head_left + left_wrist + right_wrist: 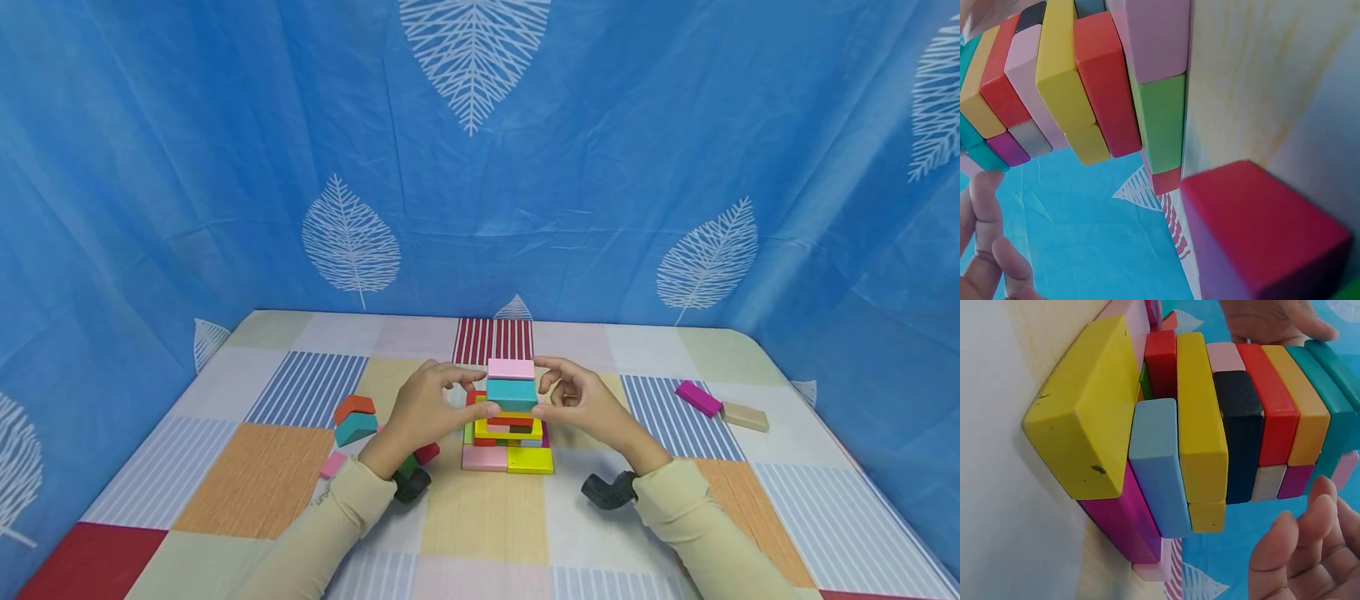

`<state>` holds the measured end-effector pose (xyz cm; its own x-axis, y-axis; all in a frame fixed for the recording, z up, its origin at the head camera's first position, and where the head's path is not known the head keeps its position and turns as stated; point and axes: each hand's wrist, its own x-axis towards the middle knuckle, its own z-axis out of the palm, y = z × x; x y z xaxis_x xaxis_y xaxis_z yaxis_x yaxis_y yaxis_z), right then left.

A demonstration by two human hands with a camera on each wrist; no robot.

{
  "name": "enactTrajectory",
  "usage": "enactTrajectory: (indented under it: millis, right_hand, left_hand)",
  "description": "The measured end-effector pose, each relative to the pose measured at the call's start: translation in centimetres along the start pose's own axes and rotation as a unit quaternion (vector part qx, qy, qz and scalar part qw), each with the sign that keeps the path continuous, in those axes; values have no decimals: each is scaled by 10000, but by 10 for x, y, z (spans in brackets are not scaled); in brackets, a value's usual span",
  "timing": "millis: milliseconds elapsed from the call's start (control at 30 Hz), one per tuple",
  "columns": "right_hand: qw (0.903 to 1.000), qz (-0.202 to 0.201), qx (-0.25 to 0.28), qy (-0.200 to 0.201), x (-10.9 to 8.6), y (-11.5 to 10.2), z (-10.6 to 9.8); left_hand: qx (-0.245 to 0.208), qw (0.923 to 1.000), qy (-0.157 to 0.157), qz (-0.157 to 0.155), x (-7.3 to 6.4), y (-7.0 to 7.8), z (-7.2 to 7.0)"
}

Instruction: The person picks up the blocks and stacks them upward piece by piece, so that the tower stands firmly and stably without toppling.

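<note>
A tower of coloured wooden blocks (512, 425) rises before me, with a teal block (512, 393) and a pink block (511, 367) at its top. My left hand (435, 400) and my right hand (588, 404) hold the teal block between them at its two ends. Both thumbs lie at its lower front corners, and the index fingers reach back beside the pink block. In the left wrist view, my left fingertips (988, 181) are close to the top blocks' rear. Loosely bent fingers (1313, 515) of my right hand show near the pink block's end in the right wrist view.
Left of the tower lie an orange block (354, 407), a teal block (356, 429), a pink block (332, 465) and a red block (427, 453). Magenta (699, 398) and plain wood (745, 417) blocks lie at the right. A patterned cloth (480, 533) covers the table.
</note>
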<state>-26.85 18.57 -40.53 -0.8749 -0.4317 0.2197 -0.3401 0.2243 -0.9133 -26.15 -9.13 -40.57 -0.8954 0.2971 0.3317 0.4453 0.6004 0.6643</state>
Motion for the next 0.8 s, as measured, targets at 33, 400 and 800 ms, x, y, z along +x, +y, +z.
enactTrajectory:
  millis: [33,400,800]
  right_hand:
    - [10000,76,42,6,0,1,0]
    - [9996,274,103,29,0,5,0]
    - [9994,301,-107,128,-2,11,-7]
  left_hand:
    - [37,10000,27,13,0,0,1]
    - [83,9998,90,151,0,0,3]
    - [120,9995,265,85,-3,3,5]
